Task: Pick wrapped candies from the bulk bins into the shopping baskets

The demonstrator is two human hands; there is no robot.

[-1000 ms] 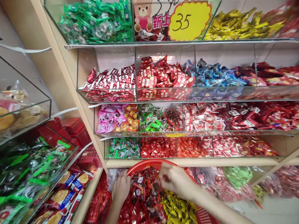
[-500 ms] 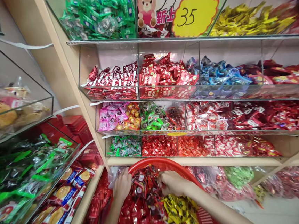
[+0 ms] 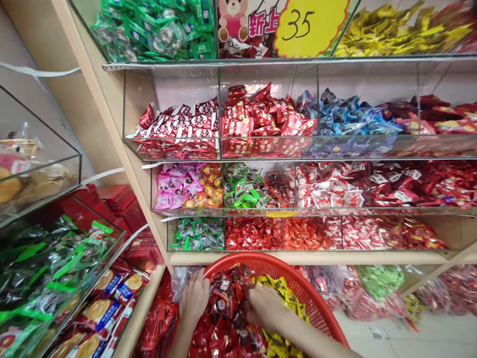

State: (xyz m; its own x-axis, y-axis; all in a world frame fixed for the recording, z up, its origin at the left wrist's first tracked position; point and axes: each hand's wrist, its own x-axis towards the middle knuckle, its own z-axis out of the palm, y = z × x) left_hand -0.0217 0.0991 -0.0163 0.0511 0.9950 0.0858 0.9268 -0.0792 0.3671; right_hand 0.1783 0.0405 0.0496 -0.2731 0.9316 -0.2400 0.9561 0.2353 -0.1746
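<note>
A round red plastic basket (image 3: pixel 330 327) holds many wrapped candies: red ones (image 3: pixel 211 343) at the front and left, dark red ones at the back, yellow ones (image 3: pixel 288 294) on the right. My left hand (image 3: pixel 195 295) is closed over the basket's left back rim, beside a clear plastic bag. Over the candies, right of the middle, my right hand (image 3: pixel 266 306) is curled with its fingers down among the dark red pieces. Its fingertips are hidden, so what they hold cannot be made out.
Glass-fronted shelves of candy bins (image 3: pixel 259 124) rise behind the basket, with a yellow price sign (image 3: pixel 311 21). Angled bins with biscuits (image 3: pixel 97 311) stand at the left. Bagged candies (image 3: pixel 381 282) lie under the shelf at the right, above the tiled floor (image 3: pixel 406 337).
My right hand has moved slightly left and down within the basket. More yellow candies now show behind and right of it. My left hand stays at the rim.
</note>
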